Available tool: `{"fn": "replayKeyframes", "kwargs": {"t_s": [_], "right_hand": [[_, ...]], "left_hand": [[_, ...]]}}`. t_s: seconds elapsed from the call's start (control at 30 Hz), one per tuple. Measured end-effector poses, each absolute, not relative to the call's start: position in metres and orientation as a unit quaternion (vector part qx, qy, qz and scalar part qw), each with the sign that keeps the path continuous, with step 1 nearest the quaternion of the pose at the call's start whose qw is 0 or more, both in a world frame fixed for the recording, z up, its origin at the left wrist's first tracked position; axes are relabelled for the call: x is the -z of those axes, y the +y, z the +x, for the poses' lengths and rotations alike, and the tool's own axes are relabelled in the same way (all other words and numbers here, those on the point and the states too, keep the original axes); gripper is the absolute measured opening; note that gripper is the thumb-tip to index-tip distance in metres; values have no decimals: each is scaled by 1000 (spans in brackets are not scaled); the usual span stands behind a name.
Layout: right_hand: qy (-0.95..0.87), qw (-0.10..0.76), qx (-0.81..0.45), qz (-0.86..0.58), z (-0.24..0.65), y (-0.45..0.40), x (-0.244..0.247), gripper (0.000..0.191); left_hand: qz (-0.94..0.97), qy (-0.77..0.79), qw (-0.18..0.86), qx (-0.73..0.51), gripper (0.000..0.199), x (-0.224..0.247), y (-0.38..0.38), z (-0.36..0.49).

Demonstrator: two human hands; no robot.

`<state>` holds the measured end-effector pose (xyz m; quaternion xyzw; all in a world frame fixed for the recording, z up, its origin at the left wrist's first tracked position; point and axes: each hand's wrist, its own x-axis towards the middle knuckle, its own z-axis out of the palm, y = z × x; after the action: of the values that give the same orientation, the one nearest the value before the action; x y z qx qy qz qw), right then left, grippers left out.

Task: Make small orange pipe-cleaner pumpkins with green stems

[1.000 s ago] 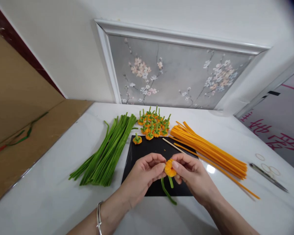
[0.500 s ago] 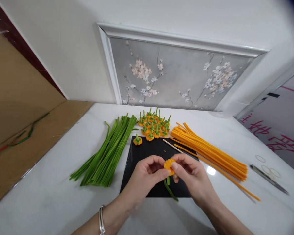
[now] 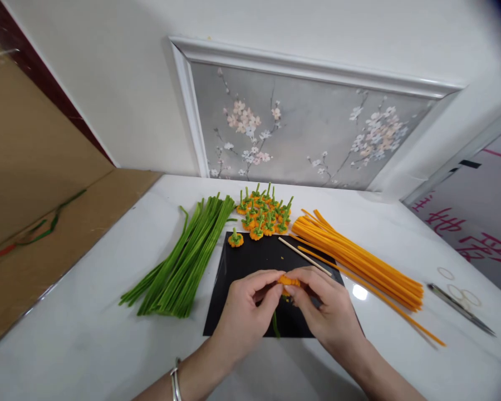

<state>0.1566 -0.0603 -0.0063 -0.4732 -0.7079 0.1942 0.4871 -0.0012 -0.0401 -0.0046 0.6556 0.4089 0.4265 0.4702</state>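
Note:
Between my two hands is an orange pipe-cleaner flower [image 3: 289, 281], its scalloped edge turned toward me. My left hand [image 3: 253, 301] pinches its left side between thumb and fingers. On the right side, my right hand [image 3: 323, 298] grips it the same way. A green pipe-cleaner stem [image 3: 275, 324] hangs below, partly hidden by the fingers. Beneath both hands lies a black mat [image 3: 246, 262]. One finished orange piece with a green stalk [image 3: 235, 239] stands on the mat's far left corner, and several similar pieces [image 3: 259, 220] cluster behind it.
A bundle of green pipe cleaners [image 3: 183, 262] lies left of the mat, a bundle of orange pipe cleaners [image 3: 359, 259] right of it. A wooden stick [image 3: 304, 256] rests across the mat. Farther right are tweezers [image 3: 461, 309] and several thin rings [image 3: 455, 291]. Cardboard [image 3: 67, 245] borders the left side.
The orange flower has tipped from facing me to nearly edge-on. Its green stem has swung left, and both hands have closed in around it.

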Motion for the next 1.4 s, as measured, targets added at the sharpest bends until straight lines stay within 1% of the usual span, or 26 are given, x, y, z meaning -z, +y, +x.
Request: {"fn": "replayKeyframes", "kwargs": {"t_s": [0.17, 0.33, 0.47, 0.77, 0.87, 0.97, 1.07, 1.2, 1.4], "right_hand": [[-724, 487, -173, -457, 157, -59, 8, 16], [-728, 488, -170, -451, 155, -60, 9, 16], [-726, 491, -178, -447, 154, -61, 7, 16], [-717, 501, -162, -456, 157, -61, 7, 15], [-721, 501, -151, -455, 157, -60, 7, 15], [-726, 498, -149, -450, 156, -60, 7, 16], [-729, 491, -162, -450, 156, -61, 7, 16], [-722, 492, -176, -453, 155, -62, 8, 16], [-645, 511, -294, -487, 155, -61, 8, 11]], "left_hand": [[735, 385, 387, -402, 24, 2, -40, -3], [765, 380, 336, -398, 21, -3, -39, -4], [756, 376, 339, -415, 21, -2, -41, -5], [673, 409, 418, -452, 23, 9, -40, -1], [700, 406, 382, -446, 13, 9, -41, -2], [738, 390, 324, -445, 16, 7, -41, -4], [754, 387, 305, -435, 18, 4, -41, -6], [742, 396, 342, -419, 16, 0, -42, -6], [613, 405, 528, -426, 7, -1, -41, -1]]}}
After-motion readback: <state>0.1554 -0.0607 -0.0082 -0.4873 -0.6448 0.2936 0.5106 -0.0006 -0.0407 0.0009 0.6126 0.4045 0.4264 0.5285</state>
